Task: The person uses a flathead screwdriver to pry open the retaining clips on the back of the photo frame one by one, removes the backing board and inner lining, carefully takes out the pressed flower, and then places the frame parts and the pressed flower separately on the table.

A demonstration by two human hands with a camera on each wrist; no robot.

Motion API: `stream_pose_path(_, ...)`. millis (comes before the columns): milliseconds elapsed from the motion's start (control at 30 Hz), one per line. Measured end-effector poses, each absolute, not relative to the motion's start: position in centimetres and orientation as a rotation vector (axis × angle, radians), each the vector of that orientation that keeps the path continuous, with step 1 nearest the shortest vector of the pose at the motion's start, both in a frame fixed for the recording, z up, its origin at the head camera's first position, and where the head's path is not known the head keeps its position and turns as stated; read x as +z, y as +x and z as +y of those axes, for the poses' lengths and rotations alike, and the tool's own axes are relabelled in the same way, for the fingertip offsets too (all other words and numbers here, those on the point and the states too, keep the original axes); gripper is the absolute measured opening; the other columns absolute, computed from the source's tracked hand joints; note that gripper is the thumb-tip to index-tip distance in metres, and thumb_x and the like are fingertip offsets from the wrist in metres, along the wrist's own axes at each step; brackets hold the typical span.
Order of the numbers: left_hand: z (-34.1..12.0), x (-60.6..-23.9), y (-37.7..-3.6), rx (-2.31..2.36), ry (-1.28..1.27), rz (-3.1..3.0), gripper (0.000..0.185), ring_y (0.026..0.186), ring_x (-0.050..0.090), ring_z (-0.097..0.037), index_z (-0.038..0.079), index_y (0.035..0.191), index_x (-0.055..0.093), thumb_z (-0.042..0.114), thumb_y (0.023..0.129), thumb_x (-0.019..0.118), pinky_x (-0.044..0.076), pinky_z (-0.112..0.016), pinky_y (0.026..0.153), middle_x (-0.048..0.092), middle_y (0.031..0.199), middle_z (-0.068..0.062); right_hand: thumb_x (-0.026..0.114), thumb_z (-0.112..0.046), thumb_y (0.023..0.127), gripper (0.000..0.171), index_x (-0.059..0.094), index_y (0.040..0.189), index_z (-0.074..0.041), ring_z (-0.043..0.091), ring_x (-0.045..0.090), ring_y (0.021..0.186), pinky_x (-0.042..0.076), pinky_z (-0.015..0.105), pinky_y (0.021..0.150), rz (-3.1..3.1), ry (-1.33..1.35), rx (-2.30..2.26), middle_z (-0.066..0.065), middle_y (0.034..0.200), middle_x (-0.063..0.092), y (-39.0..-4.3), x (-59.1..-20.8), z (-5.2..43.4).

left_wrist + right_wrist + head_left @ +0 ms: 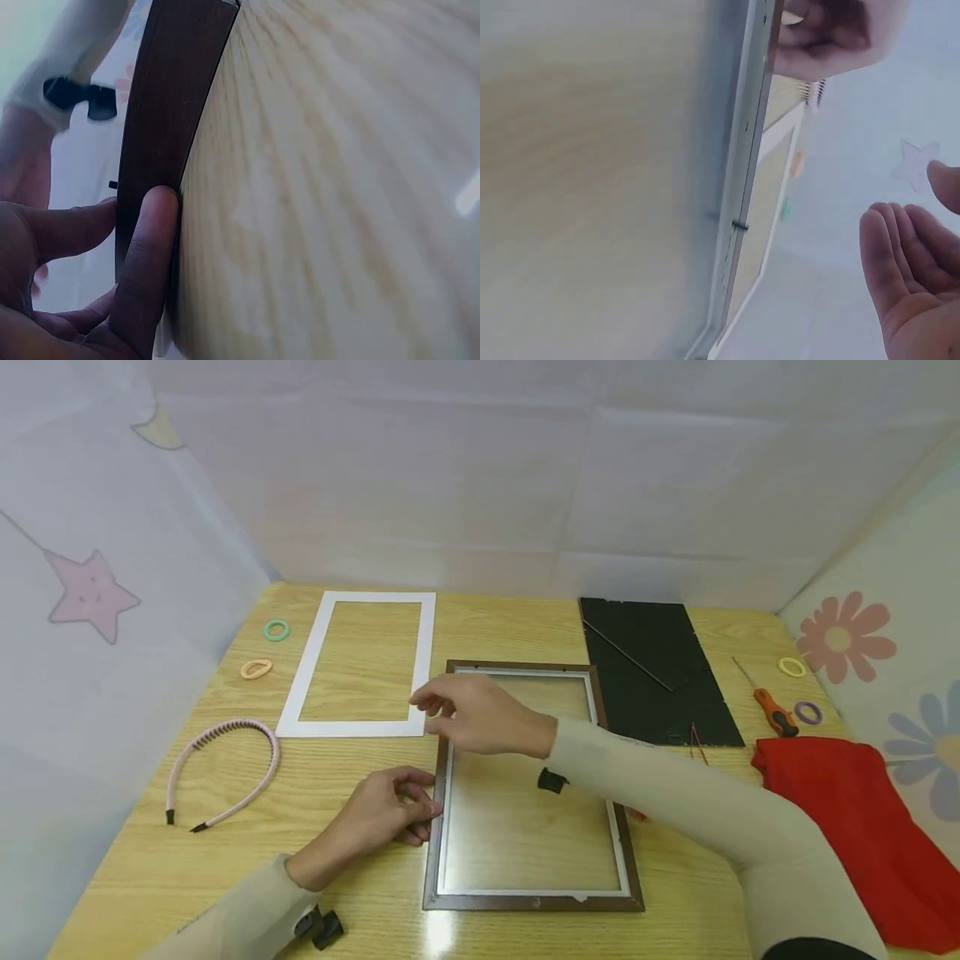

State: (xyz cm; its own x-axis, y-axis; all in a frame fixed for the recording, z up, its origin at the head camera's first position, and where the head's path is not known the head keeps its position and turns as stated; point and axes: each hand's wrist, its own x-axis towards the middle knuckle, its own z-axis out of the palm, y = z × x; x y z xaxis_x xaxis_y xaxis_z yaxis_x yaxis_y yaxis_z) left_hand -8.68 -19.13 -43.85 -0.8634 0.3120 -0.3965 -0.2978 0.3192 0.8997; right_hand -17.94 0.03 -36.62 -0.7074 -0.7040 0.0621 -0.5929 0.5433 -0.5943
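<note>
Pink headband (222, 768), screwdriver (772, 710), red cloth (855, 827), hair ties (276, 630)

Wooden table (187, 860) with frame (431, 868), mat (300, 710), headband (225, 731)

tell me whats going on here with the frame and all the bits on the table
A person is working on a brown picture frame lying flat on a wooden table. Their left hand pinches the frame's left edge, while the right hand hovers open above its upper left corner. The frame's parts are spread around it: a white mat board to the left and a black backing board to the right, with an orange-handled screwdriver beyond it.
</note>
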Motion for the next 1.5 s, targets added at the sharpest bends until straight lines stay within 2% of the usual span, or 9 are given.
stream_pose_path(233,-18.8,-43.8,-8.9,1.496,-0.012,2.145,0.054,0.061,0.07,-0.018,-0.004,0.132,0.057,0.016,0.087,0.079,0.065,-0.037,0.059,0.071,0.094,-0.012,0.069,-0.014,0.097,0.032,0.066,0.128,-0.012,0.013,0.07,0.104,0.062,0.029,0.092,2.703,-0.824,-1.161,0.002,0.119,0.072,-14.4,-35.5,9.2)
stream_pose_path(400,-18.4,-43.7,-9.2,1.423,-0.004,2.216,0.057,0.058,0.069,-0.018,-0.002,0.131,0.057,0.022,0.085,0.082,0.064,-0.036,0.055,0.071,0.09,-0.01,0.071,-0.011,0.095,0.031,0.068,0.126,-0.013,0.013,0.07,0.1,0.062,0.025,0.087,2.798,-0.594,-1.259,0.003,0.114,0.073,-11.6,-36.0,14.7)
stream_pose_path(500,-18.2,-43.6,-9.2,1.397,0.019,2.244,0.056,0.057,0.069,-0.018,-0.003,0.13,0.057,0.021,0.085,0.082,0.064,-0.036,0.053,0.071,0.088,-0.01,0.073,-0.01,0.093,0.029,0.07,0.121,-0.011,0.01,0.07,0.091,0.062,0.02,0.079,2.901,-0.459,-1.188,0.002,0.108,0.075,-9.8,-37.0,17.2)
stream_pose_path(633,-18.0,-43.4,-9.1,1.364,0.038,2.287,0.052,0.056,0.068,-0.017,-0.004,0.126,0.058,0.018,0.085,0.081,0.063,-0.034,0.052,0.07,0.085,-0.008,0.075,-0.014,0.091,0.019,0.075,0.111,-0.013,0.003,0.067,0.072,0.056,0.018,0.062,2.951,-0.289,-1.027,-0.004,0.087,0.076,-7.3,-38.5,19.1)
stream_pose_path(733,-18.0,-43.2,-8.6,1.324,0.055,2.336,0.046,0.054,0.067,-0.016,-0.004,0.121,0.059,0.016,0.085,0.079,0.062,-0.032,0.049,0.069,0.082,-0.006,0.076,-0.018,0.091,0.013,0.078,0.103,-0.015,-0.002,0.062,0.064,0.051,0.019,0.054,2.922,-0.224,-0.943,-0.009,0.075,0.073,-5.6,-39.3,19.8)
stream_pose_path(867,-18.3,-42.9,-8.0,1.257,0.118,2.407,0.043,0.05,0.064,-0.014,-0.003,0.12,0.059,0.018,0.087,0.078,0.058,-0.029,0.047,0.067,0.077,-0.003,0.076,-0.023,0.091,0.012,0.08,0.1,-0.017,-0.005,0.059,0.065,0.048,0.017,0.054,2.868,-0.189,-0.883,-0.013,0.075,0.073,-3.8,-40.0,20.3)
stream_pose_path(1100,-19.4,-43.0,-7.1,1.174,0.303,2.472,0.054,0.047,0.059,-0.012,-0.006,0.133,0.06,0.028,0.093,0.073,0.051,-0.023,0.045,0.065,0.069,0.001,0.078,-0.029,0.089,0.025,0.079,0.107,-0.011,-0.003,0.068,0.079,0.056,0.016,0.064,2.783,-0.211,-0.936,-0.005,0.096,0.079,-1.9,-41.2,20.6)
stream_pose_path(1233,-19.6,-43.1,-6.2,1.21,0.367,2.443,0.053,0.05,0.06,-0.009,-0.009,0.134,0.059,0.022,0.093,0.072,0.052,-0.023,0.043,0.066,0.08,-0.003,0.077,-0.033,0.089,0.04,0.074,0.118,-0.005,0.0,0.068,0.083,0.056,0.016,0.066,2.687,-0.134,-1.021,-0.002,0.1,0.078,-1.0,-41.8,20.5)
stream_pose_path(1500,-18.5,-42.4,-4.6,1.108,0.235,2.59,0.065,0.077,0.056,-0.007,0.001,0.135,0.061,0.03,0.081,0.083,0.048,-0.017,0.064,0.067,0.111,-0.004,0.074,-0.036,0.092,0.047,0.065,0.128,-0.007,0.0,0.063,0.093,0.056,0.021,0.081,2.668,-0.022,-1.111,-0.003,0.11,0.069,0.3,-42.2,19.4)
